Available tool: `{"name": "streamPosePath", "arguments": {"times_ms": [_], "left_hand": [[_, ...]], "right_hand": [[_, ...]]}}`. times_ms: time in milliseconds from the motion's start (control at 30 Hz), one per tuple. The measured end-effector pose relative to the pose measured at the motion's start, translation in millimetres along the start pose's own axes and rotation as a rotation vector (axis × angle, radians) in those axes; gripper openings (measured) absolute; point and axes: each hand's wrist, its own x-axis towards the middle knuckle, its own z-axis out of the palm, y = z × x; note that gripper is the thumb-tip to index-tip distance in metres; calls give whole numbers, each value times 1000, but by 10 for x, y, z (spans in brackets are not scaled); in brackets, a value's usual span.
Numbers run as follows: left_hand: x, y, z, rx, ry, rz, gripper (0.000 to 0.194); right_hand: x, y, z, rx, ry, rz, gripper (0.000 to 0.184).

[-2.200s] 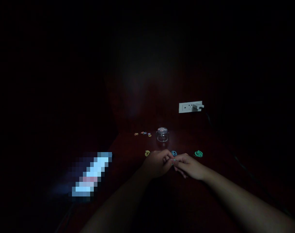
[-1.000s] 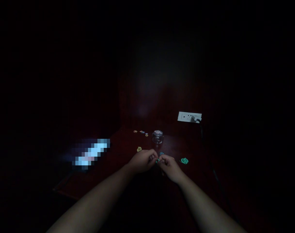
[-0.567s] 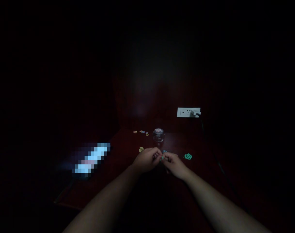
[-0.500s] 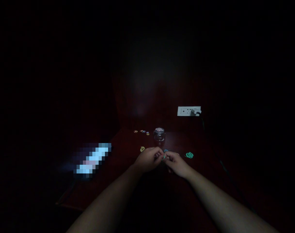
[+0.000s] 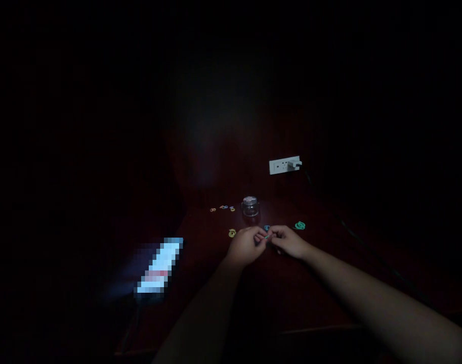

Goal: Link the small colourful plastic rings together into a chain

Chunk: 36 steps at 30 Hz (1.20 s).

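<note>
In a very dark scene my left hand point(image 5: 246, 245) and my right hand point(image 5: 289, 241) meet fingertip to fingertip over a dark red table point(image 5: 322, 298). Between them they pinch a small green band point(image 5: 266, 236); its exact shape is too small to tell. A yellow band point(image 5: 232, 233) lies just left of my left hand. A blue band point(image 5: 267, 228) sits right behind the fingertips. A green coiled band point(image 5: 300, 225) rests beyond my right hand. A small clear jar point(image 5: 250, 206) stands behind the hands.
Several tiny coloured bands point(image 5: 223, 208) lie in a row left of the jar. A white wall socket with a plug point(image 5: 286, 165) is behind, its dark cable point(image 5: 352, 232) running down the right. A glowing blurred screen point(image 5: 158, 267) lies at the left table edge.
My hands stay joined on the small green band throughout. The view has shifted, so the hands and bands sit slightly higher and further right; the glowing screen appears lower.
</note>
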Motion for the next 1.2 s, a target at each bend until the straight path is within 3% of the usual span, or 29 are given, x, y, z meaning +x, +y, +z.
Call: {"name": "streamPosePath", "arguments": {"times_ms": [333, 633, 1033, 1200], "left_hand": [[-1, -109, 40, -62, 34, 39, 12], [40, -159, 92, -71, 14, 42, 12], [-6, -172, 115, -129, 73, -15, 11], [-27, -108, 117, -132, 66, 20, 11]], "right_hand": [[17, -33, 2, 11, 58, 77, 24], [-7, -46, 26, 72, 31, 48, 15], [-74, -63, 21, 69, 31, 61, 17], [-85, -36, 9, 45, 17, 75, 14]]}}
